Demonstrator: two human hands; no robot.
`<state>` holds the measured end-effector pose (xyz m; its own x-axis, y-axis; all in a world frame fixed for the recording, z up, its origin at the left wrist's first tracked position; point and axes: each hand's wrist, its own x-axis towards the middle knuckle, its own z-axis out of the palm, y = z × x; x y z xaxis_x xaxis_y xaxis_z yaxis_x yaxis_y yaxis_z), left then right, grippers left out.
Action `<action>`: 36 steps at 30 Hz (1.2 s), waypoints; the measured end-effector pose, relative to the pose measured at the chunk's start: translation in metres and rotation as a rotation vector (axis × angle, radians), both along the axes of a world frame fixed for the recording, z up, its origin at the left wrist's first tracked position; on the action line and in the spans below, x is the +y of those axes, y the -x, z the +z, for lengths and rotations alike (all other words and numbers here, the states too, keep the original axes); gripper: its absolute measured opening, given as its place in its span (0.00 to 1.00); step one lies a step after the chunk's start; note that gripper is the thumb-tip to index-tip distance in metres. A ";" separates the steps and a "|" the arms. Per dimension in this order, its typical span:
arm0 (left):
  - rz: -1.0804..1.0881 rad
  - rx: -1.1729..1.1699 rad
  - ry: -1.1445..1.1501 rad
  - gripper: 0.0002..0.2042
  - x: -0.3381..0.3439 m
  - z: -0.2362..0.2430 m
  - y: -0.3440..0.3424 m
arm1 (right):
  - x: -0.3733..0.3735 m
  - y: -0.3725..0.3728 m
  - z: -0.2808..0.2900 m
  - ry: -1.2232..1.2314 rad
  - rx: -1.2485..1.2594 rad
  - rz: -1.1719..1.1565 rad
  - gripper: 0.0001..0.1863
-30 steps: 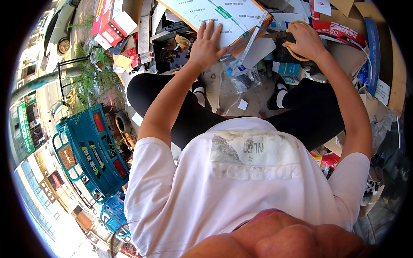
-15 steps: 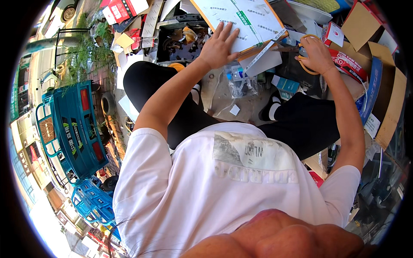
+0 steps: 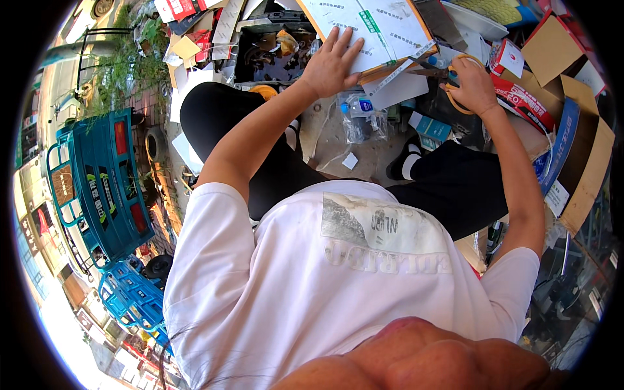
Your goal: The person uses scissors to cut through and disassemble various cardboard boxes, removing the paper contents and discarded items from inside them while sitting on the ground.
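Observation:
My left hand (image 3: 328, 68) lies with fingers spread on a flat white box (image 3: 364, 16) with orange edges and green tape, near the top middle. My right hand (image 3: 472, 84) grips scissors with orange-yellow handles (image 3: 458, 105), their dark blades pointing left toward a white printed strip (image 3: 411, 57) at the box's lower right edge. Whether the blades touch the strip, I cannot tell. A white sheet (image 3: 393, 91) hangs below the box, and a plastic bottle in clear wrap (image 3: 357, 107) lies on the ground between my feet.
A dark crate of scraps (image 3: 263, 62) lies beyond my left knee. Open cardboard boxes (image 3: 582, 182) and red packaging (image 3: 520, 97) crowd the right side, and a teal box (image 3: 432, 130) lies by my right foot. A teal cargo vehicle (image 3: 97, 182), plants and a tire (image 3: 156, 143) are at left.
The view has shifted, showing more of the dark crate. The box, both hands and the scissors appear farther right than a second ago. My grip on the scissors continues.

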<state>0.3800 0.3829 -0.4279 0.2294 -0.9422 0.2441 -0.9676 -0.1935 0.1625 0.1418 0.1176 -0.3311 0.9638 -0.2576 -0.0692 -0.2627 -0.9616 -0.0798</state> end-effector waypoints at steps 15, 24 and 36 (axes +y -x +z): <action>-0.059 -0.213 -0.041 0.30 -0.012 -0.009 0.008 | 0.015 0.014 0.019 -0.057 0.115 -0.157 0.27; -0.084 -0.198 -0.028 0.34 -0.016 -0.006 0.010 | 0.016 0.003 0.008 -0.016 0.076 -0.066 0.27; -0.078 -0.161 -0.011 0.36 -0.015 -0.008 0.009 | 0.015 0.002 0.017 0.090 0.072 -0.020 0.26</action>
<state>0.3707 0.3675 -0.4355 0.1140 -0.9586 0.2610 -0.9931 -0.1173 0.0029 0.1398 0.1328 -0.3140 0.9519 -0.2846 -0.1139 -0.2834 -0.9586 0.0265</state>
